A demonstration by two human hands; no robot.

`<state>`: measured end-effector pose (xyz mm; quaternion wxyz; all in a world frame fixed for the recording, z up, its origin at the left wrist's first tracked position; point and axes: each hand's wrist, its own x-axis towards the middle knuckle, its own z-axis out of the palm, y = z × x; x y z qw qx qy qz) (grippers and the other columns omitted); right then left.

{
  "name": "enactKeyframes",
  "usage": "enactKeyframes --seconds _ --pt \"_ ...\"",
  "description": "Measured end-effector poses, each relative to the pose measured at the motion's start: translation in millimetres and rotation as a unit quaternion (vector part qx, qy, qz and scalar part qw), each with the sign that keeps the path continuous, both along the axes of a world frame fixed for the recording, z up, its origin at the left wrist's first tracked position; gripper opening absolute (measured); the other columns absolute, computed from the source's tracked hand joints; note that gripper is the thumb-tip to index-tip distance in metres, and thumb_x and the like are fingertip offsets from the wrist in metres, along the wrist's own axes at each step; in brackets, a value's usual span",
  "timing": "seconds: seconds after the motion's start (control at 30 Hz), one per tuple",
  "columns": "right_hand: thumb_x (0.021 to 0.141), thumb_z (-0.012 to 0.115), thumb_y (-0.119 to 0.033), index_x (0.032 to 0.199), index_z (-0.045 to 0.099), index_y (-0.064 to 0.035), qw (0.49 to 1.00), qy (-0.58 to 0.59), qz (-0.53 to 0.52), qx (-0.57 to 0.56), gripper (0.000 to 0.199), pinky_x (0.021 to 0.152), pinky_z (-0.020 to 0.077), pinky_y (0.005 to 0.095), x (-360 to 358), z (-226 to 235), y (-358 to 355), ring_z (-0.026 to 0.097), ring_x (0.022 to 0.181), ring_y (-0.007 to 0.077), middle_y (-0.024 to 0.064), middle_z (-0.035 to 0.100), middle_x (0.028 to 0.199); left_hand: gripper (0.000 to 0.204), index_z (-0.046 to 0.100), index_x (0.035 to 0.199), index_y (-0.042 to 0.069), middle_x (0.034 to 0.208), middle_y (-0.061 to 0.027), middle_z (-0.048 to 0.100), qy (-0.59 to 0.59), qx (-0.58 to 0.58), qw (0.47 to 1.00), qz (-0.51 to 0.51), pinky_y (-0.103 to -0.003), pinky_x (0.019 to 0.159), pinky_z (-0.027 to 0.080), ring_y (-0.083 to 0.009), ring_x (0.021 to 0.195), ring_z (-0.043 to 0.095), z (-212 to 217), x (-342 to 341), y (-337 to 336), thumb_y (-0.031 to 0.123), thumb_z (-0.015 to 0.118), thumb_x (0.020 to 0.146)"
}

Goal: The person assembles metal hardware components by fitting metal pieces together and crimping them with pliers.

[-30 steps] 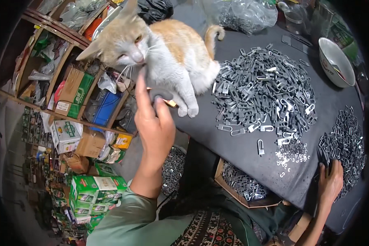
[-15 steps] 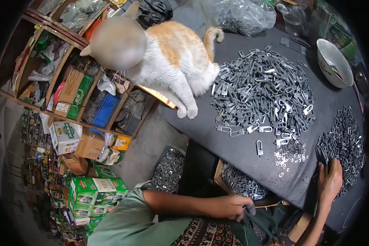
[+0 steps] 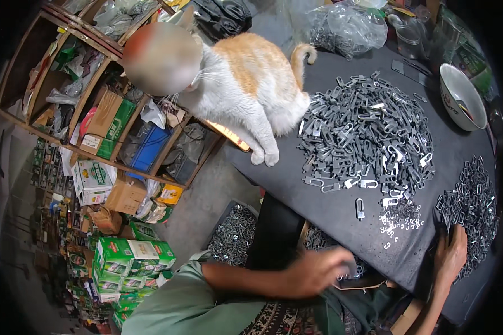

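Observation:
My left hand (image 3: 316,272), smeared by motion, is in front of the table edge with its fingers curled in. Something dark grey shows at its fingertips, too blurred to name. At the right, my right hand (image 3: 451,254) rests with fingers stretched at the near-left edge of a pile of small dark metal pieces (image 3: 470,209). Its fingertips look dark against the pieces. Farther back lies a larger heap of grey metal clips with looped ends (image 3: 369,134). One loose clip (image 3: 360,209) lies before the heap, beside a scatter of tiny shiny C-shaped rings (image 3: 399,220).
An orange-and-white cat (image 3: 257,72) sits on the table's left corner. An enamel bowl (image 3: 462,97) stands at the right, a plastic bag of parts (image 3: 349,28) at the back. Below are a bin of small parts (image 3: 233,231), wooden shelves (image 3: 100,156) and green cartons (image 3: 131,262).
My left hand has risen toward the table edge, slightly left, still curled. My right hand stays at the small pile. The whole view has shifted a little.

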<state>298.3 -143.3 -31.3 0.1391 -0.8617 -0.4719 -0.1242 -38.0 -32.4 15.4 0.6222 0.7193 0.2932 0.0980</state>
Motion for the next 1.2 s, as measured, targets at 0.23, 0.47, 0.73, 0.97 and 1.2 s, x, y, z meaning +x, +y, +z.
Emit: enactKeyframes --seconds 0.23,0.47,0.73,0.97,1.2 --pt "0.089 0.061 -0.009 0.103 0.053 0.0056 0.999 0.023 -0.017 -0.023 0.022 0.076 0.0449 0.0484 1 1 0 0.056 0.091 0.0454 0.0253 0.058 0.099 0.054 0.029 0.147 -0.001 0.086 -0.0055 0.058 -0.091 0.453 0.762 0.453 -0.021 0.066 0.048 -0.0072 0.072 0.057 48 -59 137 0.001 0.048 0.097" --pt "0.088 0.061 -0.009 0.107 0.053 0.0061 0.998 0.032 -0.024 -0.048 0.025 0.078 0.0446 0.049 -3 7 3 0.055 0.093 0.046 0.0264 0.058 0.1 0.045 0.044 0.137 -0.005 0.094 -0.0111 0.064 0.077 0.561 0.689 0.453 -0.029 0.075 0.048 -0.0149 0.083 0.058 69 -69 158 0.002 0.054 0.094" --pt "0.088 0.062 -0.008 0.113 0.054 0.0077 0.999 0.022 -0.008 -0.039 0.031 0.081 0.0454 0.048 1 5 1 0.056 0.097 0.0461 0.0277 0.059 0.107 0.027 0.058 0.118 -0.002 0.089 -0.0119 0.066 -0.118 -0.079 0.955 -0.261 -0.036 0.068 0.051 -0.0239 0.075 0.064 -29 0 10 0.016 0.053 0.097" --pt "0.089 0.06 -0.007 0.111 0.055 0.0064 0.998 0.056 -0.035 -0.024 0.026 0.077 0.0464 0.0463 0 7 -1 0.057 0.092 0.0465 0.0275 0.06 0.1 0.029 0.055 0.12 -0.004 0.08 -0.0037 0.059 -0.02 -0.348 0.899 -0.265 -0.029 0.062 0.045 -0.0104 0.068 0.054 -41 34 -23 0.014 0.055 0.096" --pt "0.09 0.058 -0.005 0.105 0.053 0.006 0.996 0.078 -0.049 -0.009 0.02 0.074 0.0445 0.0456 2 3 -8 0.055 0.087 0.0463 0.0265 0.056 0.093 0.02 0.054 0.108 -0.003 0.088 -0.0151 0.061 -0.1 -0.147 0.96 -0.218 -0.038 0.075 0.045 -0.0272 0.081 0.06 -43 37 -32 0.013 0.054 0.096"
